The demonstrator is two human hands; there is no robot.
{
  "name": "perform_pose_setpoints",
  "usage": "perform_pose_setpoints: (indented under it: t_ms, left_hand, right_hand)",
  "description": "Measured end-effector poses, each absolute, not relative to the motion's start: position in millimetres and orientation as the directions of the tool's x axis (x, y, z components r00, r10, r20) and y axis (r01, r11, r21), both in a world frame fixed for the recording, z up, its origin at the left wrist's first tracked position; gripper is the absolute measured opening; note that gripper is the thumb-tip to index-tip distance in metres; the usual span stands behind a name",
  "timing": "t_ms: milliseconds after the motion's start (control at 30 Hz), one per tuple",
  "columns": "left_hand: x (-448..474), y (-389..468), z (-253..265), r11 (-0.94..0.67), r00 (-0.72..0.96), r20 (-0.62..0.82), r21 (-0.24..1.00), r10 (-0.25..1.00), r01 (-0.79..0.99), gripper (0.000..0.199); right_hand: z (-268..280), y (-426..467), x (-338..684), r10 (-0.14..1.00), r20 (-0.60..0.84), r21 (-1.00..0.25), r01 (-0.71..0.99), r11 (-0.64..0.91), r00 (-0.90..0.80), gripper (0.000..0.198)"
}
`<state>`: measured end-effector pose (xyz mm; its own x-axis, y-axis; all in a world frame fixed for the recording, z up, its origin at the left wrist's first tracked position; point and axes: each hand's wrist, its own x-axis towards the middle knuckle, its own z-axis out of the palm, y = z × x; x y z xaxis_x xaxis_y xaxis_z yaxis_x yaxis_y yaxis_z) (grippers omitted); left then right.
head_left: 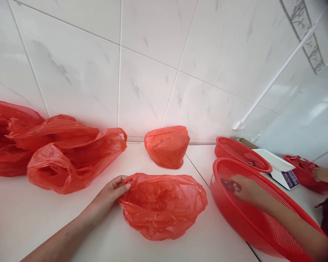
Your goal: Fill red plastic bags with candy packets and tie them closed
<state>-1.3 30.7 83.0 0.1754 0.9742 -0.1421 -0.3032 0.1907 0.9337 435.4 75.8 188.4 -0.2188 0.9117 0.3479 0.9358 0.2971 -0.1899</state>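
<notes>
My left hand (113, 194) pinches the left rim of a red plastic bag (164, 222), thumb on the inside and fingers behind. The bag stands on the white table with its mouth spread wide; crumpled plastic shows inside. My right hand (242, 187) reaches into a large red mesh basket (221, 203). Its fingers are closed on small dark brownish pieces (229, 185), too small to name. Behind the spread bag, a red bundle (166, 147) with a folded top rests near the wall.
Several crumpled red plastic bags (71, 153) lie at the left. A second red basket (221, 145) stands behind the large one, beside a white scale-like device (274, 162). At far right, another person's hand (326, 175) is at a red container (300, 173). A tiled wall (153, 72) closes the back.
</notes>
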Motion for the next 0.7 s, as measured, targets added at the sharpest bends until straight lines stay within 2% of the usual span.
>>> perform_pose_setpoints:
  t_ms: [133,200,300,367,433,500,567,633,700]
  left_hand:
    - [-0.3,31.4,81.9,0.182,0.157,-0.136,0.925,0.978,-0.332,0.025]
    - [-0.4,31.6,81.6,0.179,0.156,-0.133,0.927,0.979,-0.329,0.026]
    - [-0.9,31.6,81.4,0.171,0.160,-0.125,0.932,0.979,-0.319,0.026]
    - [-1.4,31.6,81.2,0.166,0.167,-0.119,0.935,0.979,-0.313,0.027]
    - [-1.8,31.9,80.7,0.163,0.169,-0.115,0.937,0.979,-0.308,0.027]
    - [-2.2,32.6,80.1,0.158,0.169,-0.110,0.939,0.979,-0.307,0.027]
    - [-2.4,33.4,79.7,0.156,0.175,-0.105,0.938,0.979,-0.309,0.027]
    - [-2.5,34.1,79.9,0.159,0.184,-0.104,0.936,0.977,-0.313,0.027]
    - [-2.6,34.8,80.3,0.160,0.185,-0.105,0.935,0.977,-0.316,0.028]
  right_hand:
    - [227.0,77.6,397.3,0.912,0.281,-0.157,0.924,0.350,-0.298,0.015]
    - [233.7,70.4,363.8,0.869,0.247,-0.175,0.862,0.476,-0.430,0.016]
    - [225.2,59.8,310.1,0.768,0.154,-0.189,0.744,0.641,-0.622,0.017]
    - [215.5,57.3,281.9,0.734,0.076,-0.203,0.711,0.674,-0.674,0.020]
    - [211.1,59.2,266.3,0.725,-0.009,-0.287,0.696,0.658,-0.689,0.024]
    - [214.3,64.9,266.5,0.767,-0.042,-0.408,0.712,0.571,-0.640,0.040]
    - [222.1,73.8,283.0,0.869,-0.001,-0.475,0.765,0.436,-0.495,0.047]
    - [228.6,84.3,312.7,0.953,0.081,-0.431,0.852,0.297,-0.292,0.035]
    - [229.7,92.5,348.5,0.980,0.143,-0.292,0.941,0.174,-0.137,0.019]
